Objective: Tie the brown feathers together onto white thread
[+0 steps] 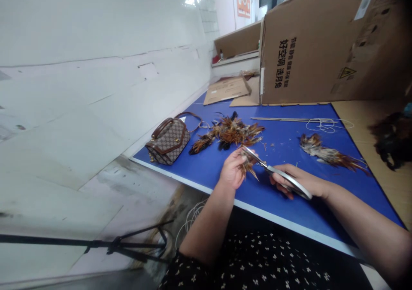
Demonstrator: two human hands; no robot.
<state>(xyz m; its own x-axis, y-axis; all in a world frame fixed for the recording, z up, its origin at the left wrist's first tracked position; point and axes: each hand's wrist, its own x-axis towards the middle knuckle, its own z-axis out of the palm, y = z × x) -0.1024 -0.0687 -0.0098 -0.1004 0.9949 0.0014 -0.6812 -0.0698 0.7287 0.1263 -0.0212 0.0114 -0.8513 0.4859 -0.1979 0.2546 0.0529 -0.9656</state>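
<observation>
My left hand [232,169] is closed around a small bunch of brown feathers [247,170], whose tips stick out toward the right. In my right hand [294,179] is a pair of scissors [286,176] with light handles. Their blades reach left to the feathers at my left fingertips; whether they touch them I cannot tell. Behind my left hand lies a larger pile of brown and black feathers [233,131]. Another feather bundle [333,153], grey at one end and brown at the other, rests to the right of my right hand.
A patterned handbag [170,142] stands at the table's left edge. Thin sticks [289,119] and looped white string [325,126] lie on the blue tabletop [199,176]. A large cardboard box [315,54] blocks the back right. Dark feathers [392,140] sit at far right; a black tripod [119,243] stands lower left.
</observation>
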